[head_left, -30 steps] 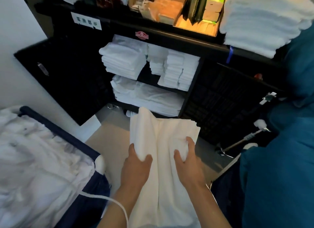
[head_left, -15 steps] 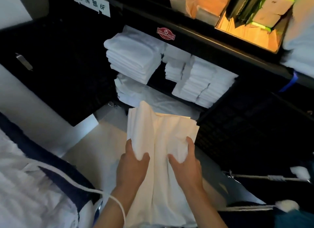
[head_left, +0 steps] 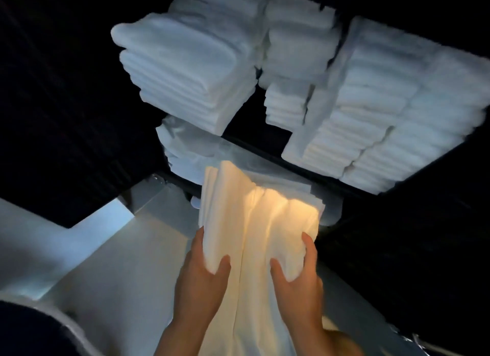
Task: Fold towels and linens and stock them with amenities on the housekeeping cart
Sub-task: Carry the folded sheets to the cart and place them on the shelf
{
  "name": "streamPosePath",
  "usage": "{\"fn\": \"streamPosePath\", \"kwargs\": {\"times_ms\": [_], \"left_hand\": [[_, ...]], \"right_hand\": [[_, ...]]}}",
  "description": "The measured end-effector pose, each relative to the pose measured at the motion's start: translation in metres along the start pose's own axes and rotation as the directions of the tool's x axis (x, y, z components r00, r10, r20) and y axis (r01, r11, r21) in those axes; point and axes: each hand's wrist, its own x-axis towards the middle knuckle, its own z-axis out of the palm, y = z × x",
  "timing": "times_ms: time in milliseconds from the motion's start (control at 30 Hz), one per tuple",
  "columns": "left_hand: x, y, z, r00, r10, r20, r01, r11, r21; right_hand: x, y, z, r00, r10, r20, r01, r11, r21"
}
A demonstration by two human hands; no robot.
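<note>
Already well stocked: upper shelf [head_left: 254, 140] of housekeeping cart [head_left: 66, 103] carries folded towel stacks [head_left: 191, 71] edge to edge; lower shelf [head_left: 265, 193] part filled. Left hand [head_left: 201, 281] and right hand [head_left: 297, 278], each grip clamped on folded linen [head_left: 254, 223], hold it just before lower shelf's front edge. Judged left: seating this piece; amenities out of view.

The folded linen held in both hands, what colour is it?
Plain white, no pattern; the folded linen looks warm cream under the light in the head view.
</note>
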Motion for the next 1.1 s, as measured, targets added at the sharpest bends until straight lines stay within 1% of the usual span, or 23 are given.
{"fn": "streamPosePath", "kwargs": {"times_ms": [133, 300, 400, 600, 767, 900, 967, 1100], "left_hand": [[0.052, -0.03, 0.049, 0.997, 0.075, -0.002, -0.075, 0.997, -0.022], [0.102, -0.061, 0.09, 0.987, 0.157, -0.029, -0.158, 0.987, -0.025], [0.129, -0.076, 0.104, 0.978, 0.201, -0.055, -0.203, 0.979, -0.023], [0.169, -0.096, 0.109, 0.952, 0.29, -0.093, -0.296, 0.953, -0.062], [0.191, -0.094, 0.112, 0.929, 0.359, -0.091, -0.37, 0.915, -0.16], [0.207, -0.081, 0.119, 0.908, 0.399, -0.126, -0.417, 0.884, -0.211], [0.212, -0.075, 0.128, 0.913, 0.387, -0.132, -0.408, 0.883, -0.23], [0.215, -0.075, 0.148, 0.936, 0.334, -0.11, -0.352, 0.893, -0.282]], "right_hand": [[0.051, 0.041, 0.037, 0.998, -0.053, -0.033, 0.054, 0.998, 0.034], [0.094, 0.081, 0.077, 0.991, -0.099, -0.088, 0.106, 0.99, 0.089], [0.114, 0.093, 0.099, 0.989, -0.111, -0.097, 0.124, 0.982, 0.143], [0.129, 0.096, 0.126, 0.981, -0.147, -0.126, 0.171, 0.963, 0.208], [0.142, 0.096, 0.126, 0.966, -0.157, -0.207, 0.205, 0.95, 0.236], [0.167, 0.082, 0.113, 0.936, -0.229, -0.268, 0.282, 0.942, 0.18], [0.181, 0.078, 0.106, 0.932, -0.252, -0.261, 0.299, 0.941, 0.161], [0.202, 0.084, 0.097, 0.951, -0.242, -0.194, 0.276, 0.945, 0.173]]}}
